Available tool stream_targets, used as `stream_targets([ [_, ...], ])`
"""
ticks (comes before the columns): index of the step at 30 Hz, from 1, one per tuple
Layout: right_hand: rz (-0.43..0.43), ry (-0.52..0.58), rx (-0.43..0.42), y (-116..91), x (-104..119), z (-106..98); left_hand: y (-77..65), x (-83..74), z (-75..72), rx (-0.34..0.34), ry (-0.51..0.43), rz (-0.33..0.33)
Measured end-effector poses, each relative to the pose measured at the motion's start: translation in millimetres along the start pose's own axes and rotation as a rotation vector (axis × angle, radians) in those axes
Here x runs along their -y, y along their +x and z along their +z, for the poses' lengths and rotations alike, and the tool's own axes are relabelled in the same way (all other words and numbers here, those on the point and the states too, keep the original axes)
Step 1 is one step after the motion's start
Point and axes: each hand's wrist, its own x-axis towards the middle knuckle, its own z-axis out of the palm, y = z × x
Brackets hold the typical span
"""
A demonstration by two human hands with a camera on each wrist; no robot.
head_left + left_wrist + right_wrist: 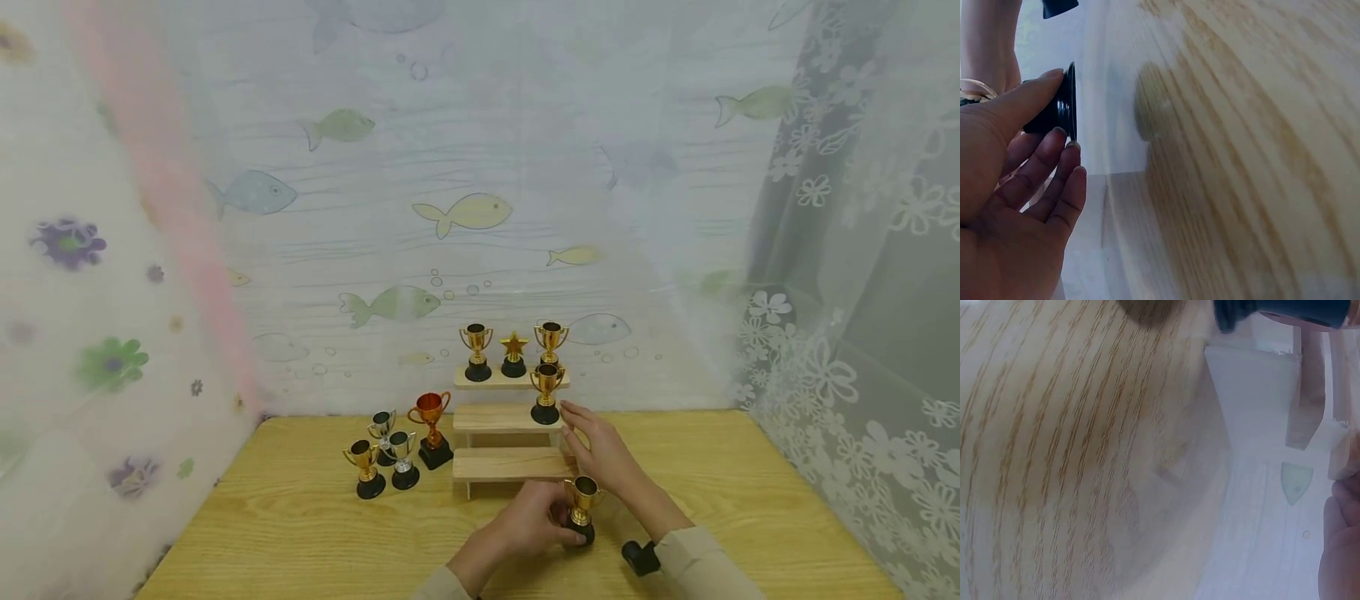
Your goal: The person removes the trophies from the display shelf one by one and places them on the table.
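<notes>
My left hand (528, 521) pinches the black base of a gold trophy cup (583, 497) in front of the stand. The left wrist view shows thumb and fingers about that black base (1054, 112), tilted clear of the tabletop. At the right end of the wooden step stand (495, 417), my right hand (600, 450) has its fingers extended beside another gold trophy cup (547, 387) on the middle step. Whether the fingertips touch it or the stand cannot be told. Only a strip of the right hand (1340, 544) shows in the right wrist view, near the stand's white side panel (1257, 394).
The top step holds two gold cups (476, 343) and a gold star trophy (513, 350). Left of the stand stand a copper-coloured cup (431, 410), two silver cups (401, 448) and a gold cup (362, 456). A black object (641, 557) is by the right sleeve.
</notes>
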Motion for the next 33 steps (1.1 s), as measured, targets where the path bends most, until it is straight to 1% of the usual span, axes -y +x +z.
stream_targets([
  [4, 0.016, 0.005, 0.012, 0, -1, 0, -0.4, 1.5, 2.3, 0.021, -0.01, -0.021],
  [11, 0.017, 0.002, 0.018, 1, -1, 0, -1.7, -2.5, 3.0, 0.063, -0.011, -0.052],
  [14, 0.022, 0.005, 0.021, 1, -2, 0, -3.0, -2.8, 5.0, 0.076, 0.038, -0.038],
  [19, 0.03, 0.004, 0.026, 1, -3, 2, -5.4, -2.2, 10.2, 0.071, 0.097, -0.005],
  [23, 0.027, 0.001, 0.024, 1, -4, 2, -6.0, -2.5, 11.0, 0.07, 0.071, -0.008],
  [27, 0.03, 0.0, 0.019, 0, -3, 1, -6.0, -2.5, 10.3, 0.083, 0.034, -0.029],
  [29, 0.03, -0.002, 0.016, -1, -2, 1, -6.0, -2.0, 9.3, 0.087, 0.038, -0.026],
  [33, 0.023, -0.005, 0.01, 0, -1, 0, -6.3, -1.0, 4.0, 0.073, 0.096, 0.003],
])
